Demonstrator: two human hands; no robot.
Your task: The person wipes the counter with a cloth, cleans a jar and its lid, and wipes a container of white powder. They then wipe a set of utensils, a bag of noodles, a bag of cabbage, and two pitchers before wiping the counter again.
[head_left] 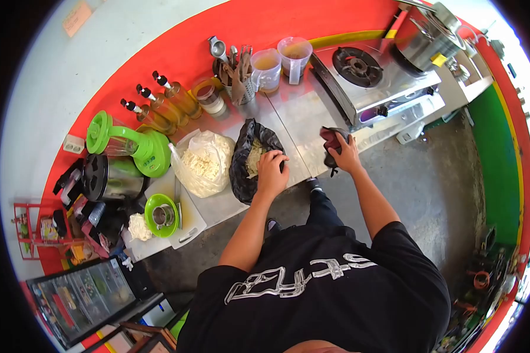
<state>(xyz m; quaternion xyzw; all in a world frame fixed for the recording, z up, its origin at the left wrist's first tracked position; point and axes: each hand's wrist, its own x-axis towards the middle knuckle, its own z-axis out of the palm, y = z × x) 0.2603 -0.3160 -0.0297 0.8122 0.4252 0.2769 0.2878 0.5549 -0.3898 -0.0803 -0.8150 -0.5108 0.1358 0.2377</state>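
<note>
My left hand point(272, 172) is at the right rim of a black plastic bag point(239, 176), fingers curled over its edge. Pale shredded food point(254, 157) shows inside the bag, partly hidden by that hand. My right hand point(345, 154) grips a small dark, crumpled bundle point(330, 141) with a maroon inner side, over the counter's front edge; I cannot make out its kind. Left of the black bag stands a clear plastic bag point(211, 185), open at the top and full of similar pale shreds.
Behind stand pump bottles point(156, 112), a utensil holder point(241, 94) and measuring jugs point(266, 73). A gas stove point(371, 88) with a pot point(427, 44) is at right. A green blender point(147, 152), a green bowl point(153, 203) and a white cutting board point(188, 220) are at left.
</note>
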